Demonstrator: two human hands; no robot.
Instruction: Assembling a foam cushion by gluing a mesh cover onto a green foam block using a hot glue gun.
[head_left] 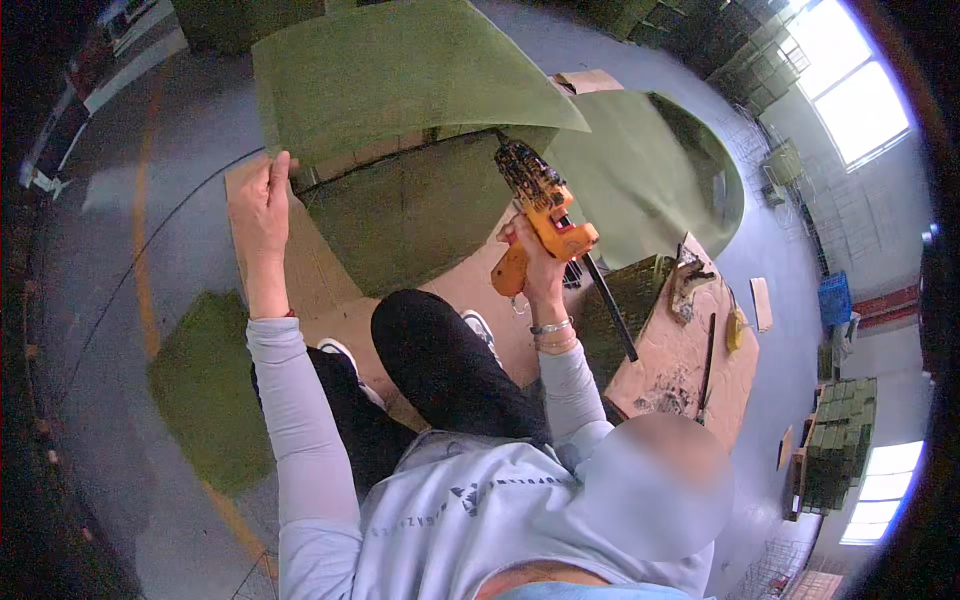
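My left hand (264,215) pinches the near left corner of a thin olive-green mesh sheet (400,75) and holds it raised. In my right hand (541,270) is an orange hot glue gun (568,238), its front caked with black residue. A long black glue stick (612,310) sticks out of the gun's rear. The nozzle is at the sheet's near edge; whether it touches cannot be made out. Beneath the raised sheet lies a darker green mesh panel (410,220) with a black line along its far edge.
Brown cardboard (315,235) lies under the work and around my feet. A larger green sheet (650,165) spreads to the right. Nearer stands a cardboard-topped stack (650,385) with another black stick (708,365) and a yellow object (736,328). Green mesh (215,390) lies on the floor at left.
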